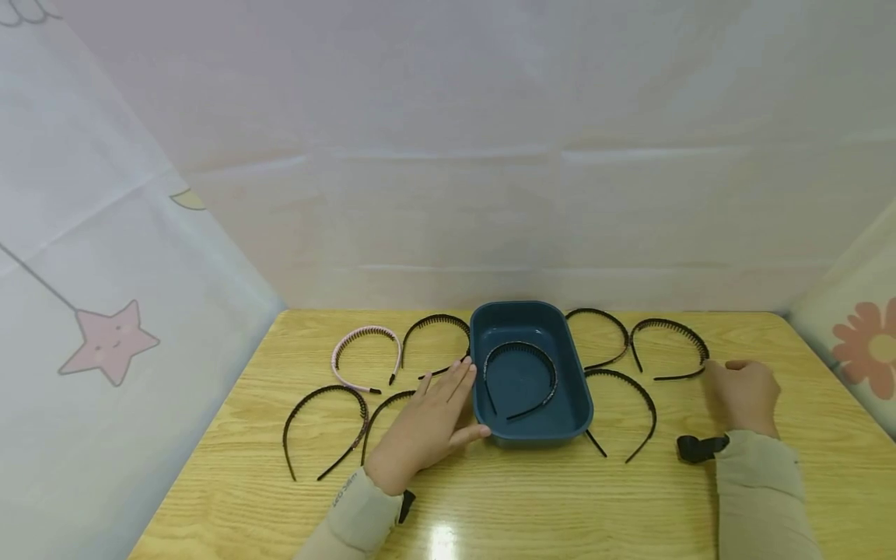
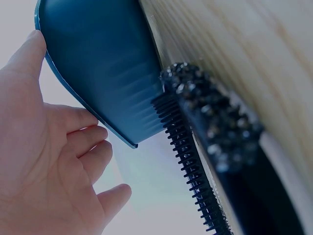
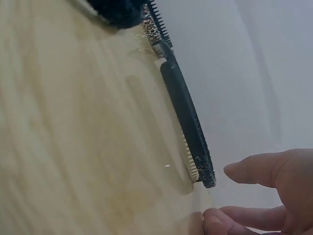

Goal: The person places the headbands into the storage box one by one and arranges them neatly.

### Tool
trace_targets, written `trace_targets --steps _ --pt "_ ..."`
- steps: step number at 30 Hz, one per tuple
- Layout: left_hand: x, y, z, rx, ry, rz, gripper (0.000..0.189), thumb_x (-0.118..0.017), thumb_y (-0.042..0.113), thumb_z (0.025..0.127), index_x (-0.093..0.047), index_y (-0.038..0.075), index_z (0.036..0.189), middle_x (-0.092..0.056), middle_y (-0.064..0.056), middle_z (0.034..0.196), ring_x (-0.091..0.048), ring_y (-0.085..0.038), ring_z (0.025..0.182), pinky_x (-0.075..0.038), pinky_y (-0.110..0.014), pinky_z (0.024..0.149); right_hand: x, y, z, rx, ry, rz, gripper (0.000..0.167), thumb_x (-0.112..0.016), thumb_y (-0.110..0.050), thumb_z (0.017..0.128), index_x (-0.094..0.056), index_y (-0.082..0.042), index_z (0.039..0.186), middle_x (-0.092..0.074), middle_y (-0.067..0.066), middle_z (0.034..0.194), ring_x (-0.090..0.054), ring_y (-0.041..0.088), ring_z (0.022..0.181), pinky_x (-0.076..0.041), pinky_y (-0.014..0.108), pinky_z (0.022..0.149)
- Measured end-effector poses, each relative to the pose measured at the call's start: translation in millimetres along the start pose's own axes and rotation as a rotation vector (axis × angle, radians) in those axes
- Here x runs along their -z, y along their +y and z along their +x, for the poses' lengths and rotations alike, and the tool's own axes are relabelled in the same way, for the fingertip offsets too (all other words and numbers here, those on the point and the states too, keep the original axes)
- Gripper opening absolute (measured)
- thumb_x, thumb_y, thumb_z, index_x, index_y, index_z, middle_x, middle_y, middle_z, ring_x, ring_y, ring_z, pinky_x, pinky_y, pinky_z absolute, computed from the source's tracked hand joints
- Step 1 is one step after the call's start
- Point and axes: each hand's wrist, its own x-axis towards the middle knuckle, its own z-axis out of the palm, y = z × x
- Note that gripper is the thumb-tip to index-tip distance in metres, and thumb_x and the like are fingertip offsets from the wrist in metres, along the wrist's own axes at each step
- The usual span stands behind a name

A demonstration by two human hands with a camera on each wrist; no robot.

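Note:
A blue plastic basin (image 1: 533,440) stands on the table with one dark toothed headband (image 1: 519,344) inside it. My left hand (image 1: 428,424) touches the basin's left rim with fingers extended. In the left wrist view, the thumb and fingertips meet the rim of the basin (image 2: 98,63), and a glittery black headband (image 2: 212,120) lies close by. On the right, my right hand (image 1: 746,393) is beside the right side of a black toothed headband (image 1: 698,342). The right wrist view shows the thumb and fingers apart near the glittery end of a headband (image 3: 183,107), with a gap between.
Left of the basin lie a pink headband (image 1: 400,351) and several black ones, including one at the front left (image 1: 308,395). Two more black headbands rest against the basin's right side. A fabric backdrop (image 1: 448,194) stands behind the wooden table (image 1: 532,505).

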Motion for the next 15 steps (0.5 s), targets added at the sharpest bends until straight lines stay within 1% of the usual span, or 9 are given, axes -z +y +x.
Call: trace_targets --steps 2,6,12,15 --pt "0.5 0.2 -0.2 0.0 -0.001 -0.003 0.091 -0.044 0.067 0.098 -0.02 0.006 0.162 -0.016 -0.008 0.169 -0.016 -0.024 0.155 -0.02 -0.056 0.123 -1.4 1.2 -0.6 0.01 -0.005 -0.002 0.065 -0.051 -0.035 0.101 -0.051 0.022 0.133 -0.048 0.043 0.135 -0.043 0.059 0.124 -0.041 0.066 0.102" --pt "1.6 0.4 -0.1 0.004 -0.004 -0.011 0.091 -0.045 0.066 0.098 -0.02 0.007 0.162 -0.016 -0.008 0.169 -0.016 -0.024 0.155 -0.02 -0.056 0.123 -4.1 0.6 -2.2 0.059 0.021 -0.016 0.058 -0.055 -0.032 0.101 -0.06 0.021 0.123 -0.057 0.041 0.125 -0.05 0.058 0.115 -0.043 0.066 0.099" --pt "0.9 -0.3 -0.2 0.01 -0.006 -0.015 0.092 -0.045 0.067 0.098 -0.019 0.007 0.163 -0.014 -0.007 0.17 -0.015 -0.023 0.155 -0.019 -0.056 0.123 -6.9 0.4 -1.9 0.058 -0.02 -0.022 0.057 -0.058 -0.033 0.1 -0.061 0.019 0.125 -0.055 0.041 0.129 -0.048 0.059 0.118 -0.04 0.069 0.102" --pt "0.4 -0.4 0.2 0.007 -0.007 -0.009 0.092 -0.045 0.067 0.098 -0.019 0.007 0.163 -0.015 -0.007 0.17 -0.015 -0.023 0.155 -0.019 -0.056 0.123 -8.1 0.3 -1.6 0.069 -0.02 -0.035 0.055 -0.06 -0.03 0.099 -0.062 0.018 0.124 -0.057 0.04 0.127 -0.049 0.059 0.115 -0.041 0.069 0.1"
